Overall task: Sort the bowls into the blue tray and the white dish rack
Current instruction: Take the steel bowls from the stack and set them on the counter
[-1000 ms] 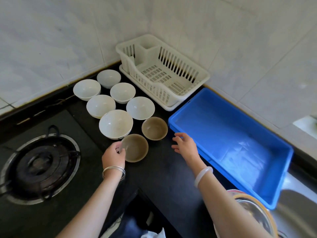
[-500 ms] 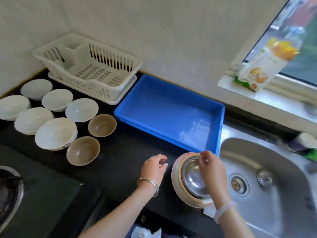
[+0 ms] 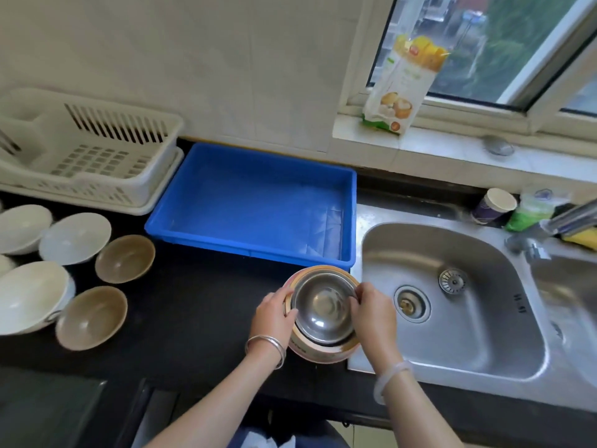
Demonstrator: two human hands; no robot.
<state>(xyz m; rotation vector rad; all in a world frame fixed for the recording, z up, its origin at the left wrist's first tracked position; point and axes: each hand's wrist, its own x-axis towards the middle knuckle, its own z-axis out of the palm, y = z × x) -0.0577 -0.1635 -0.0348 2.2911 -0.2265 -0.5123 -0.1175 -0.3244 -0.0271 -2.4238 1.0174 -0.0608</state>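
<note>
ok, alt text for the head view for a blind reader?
The left hand and right hand grip a steel bowl nested in a pinkish bowl on the counter beside the sink. Behind, the blue tray and white dish rack hold no bowls; white bowls and brown bowls sit left.

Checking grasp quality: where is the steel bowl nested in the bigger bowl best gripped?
By its rim, pinched from above. The steel bowl sits upright inside the outer bowl, so its wall is hidden and only the rim stands free. The right hand pinches it there; the left hand holds the outer bowl.
</note>
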